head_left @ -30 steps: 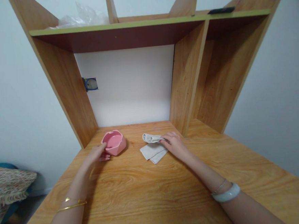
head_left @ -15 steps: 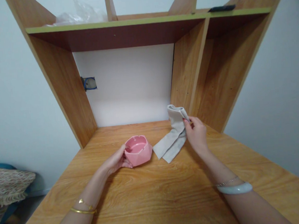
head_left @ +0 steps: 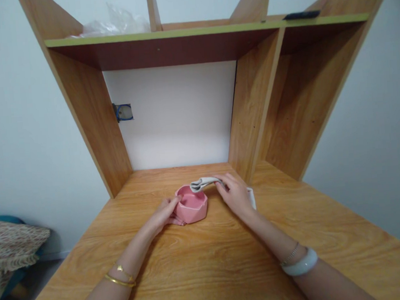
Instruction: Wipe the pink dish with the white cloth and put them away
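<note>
A pink faceted ashtray (head_left: 192, 212) rests on the wooden desk. My left hand (head_left: 167, 212) grips its left side, thumb over the rim and fingers against the outer wall. In my right hand (head_left: 234, 192) is a folded light grey cloth (head_left: 204, 183), pinched between thumb and fingers. The cloth's folded end reaches over the right back rim of the ashtray; whether it touches the rim I cannot tell. Another end of the cloth shows beyond my right wrist, and the part between is hidden by the hand.
A wooden shelf unit (head_left: 255, 109) rises behind the desk (head_left: 208, 268). Clear plastic bags (head_left: 117, 24) and a flat black object (head_left: 302, 15) lie on its upper shelf. An uncovered socket box (head_left: 124, 112) sits in the back wall. A patterned fringed cloth (head_left: 14, 243) lies at lower left.
My right hand has moved left and down, carrying the cloth from beside the ashtray to over its rim. The ashtray appears slightly turned, still in my left hand. The view has shifted a little.
</note>
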Available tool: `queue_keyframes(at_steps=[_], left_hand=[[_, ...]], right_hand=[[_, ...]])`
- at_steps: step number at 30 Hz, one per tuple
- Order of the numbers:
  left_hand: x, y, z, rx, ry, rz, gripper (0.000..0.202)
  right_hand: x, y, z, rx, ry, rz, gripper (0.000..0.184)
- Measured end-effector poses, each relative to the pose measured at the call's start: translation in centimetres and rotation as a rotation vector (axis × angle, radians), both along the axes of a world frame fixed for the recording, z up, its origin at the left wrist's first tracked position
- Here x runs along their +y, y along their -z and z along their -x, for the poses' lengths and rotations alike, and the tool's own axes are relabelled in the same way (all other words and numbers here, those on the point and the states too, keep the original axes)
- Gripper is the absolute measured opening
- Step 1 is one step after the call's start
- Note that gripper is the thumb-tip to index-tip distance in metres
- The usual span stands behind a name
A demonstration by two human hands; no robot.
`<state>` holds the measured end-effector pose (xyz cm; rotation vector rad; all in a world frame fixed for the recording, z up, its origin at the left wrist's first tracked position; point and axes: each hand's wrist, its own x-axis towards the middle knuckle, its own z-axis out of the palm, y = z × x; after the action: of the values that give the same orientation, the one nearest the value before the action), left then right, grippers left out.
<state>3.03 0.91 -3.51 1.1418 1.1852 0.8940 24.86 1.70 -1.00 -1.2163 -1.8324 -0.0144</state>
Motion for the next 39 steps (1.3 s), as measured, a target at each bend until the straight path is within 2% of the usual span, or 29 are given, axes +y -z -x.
queue_keyframes(at_steps=[4, 10, 13, 15, 19, 23, 25, 27, 29, 34, 39], left_hand=[[-0.4, -0.4, -0.4, 0.016, -0.032, -0.016, 0.043], [-0.2, -0.5, -0.8, 0.087, -0.046, -0.049, 0.044], [0.1, -0.5, -1.1, 0.173, -0.11, -0.105, 0.042], [0.2, -0.5, -1.2, 0.249, -0.182, -0.198, 0.04], [-0.2, -0.8, -1.4, 0.442, -0.255, -0.488, 0.036], [-1.2, -1.5, -1.8, 0.578, -0.214, -0.585, 0.035], [-1.6, -1.9, -2.2, 0.609, -0.205, -0.627, 0.032], [-2.0, -2.3, -2.5, 0.628, -0.197, -0.65, 0.032], [-2.2, -2.5, -2.8, 0.652, -0.189, -0.656, 0.032], [-2.6, -3.0, -3.2, 0.764, -0.158, -0.681, 0.03], [-3.2, -3.8, -3.6, 0.941, -0.129, -0.671, 0.034]], right_hand=[[-0.7, 0.6, 1.7, -0.065, -0.082, 0.09, 0.025], [-0.8, 1.0, 2.5, -0.042, -0.197, 0.105, 0.012], [-0.3, 1.6, 2.7, 0.004, -0.176, 0.158, 0.014], [0.2, 2.2, 2.8, 0.067, -0.147, 0.201, 0.015], [1.1, 3.7, 3.0, 0.296, -0.098, 0.286, 0.032], [1.5, 4.4, 3.1, 0.528, -0.173, 0.418, 0.05], [1.5, 4.3, 3.1, 0.573, -0.214, 0.503, 0.059], [1.4, 4.2, 3.1, 0.566, -0.233, 0.566, 0.066], [1.5, 4.2, 3.1, 0.534, -0.224, 0.582, 0.065], [1.5, 3.9, 3.1, 0.359, -0.094, 0.487, 0.054], [0.4, 2.1, 2.8, 0.069, 0.076, 0.417, 0.074]])
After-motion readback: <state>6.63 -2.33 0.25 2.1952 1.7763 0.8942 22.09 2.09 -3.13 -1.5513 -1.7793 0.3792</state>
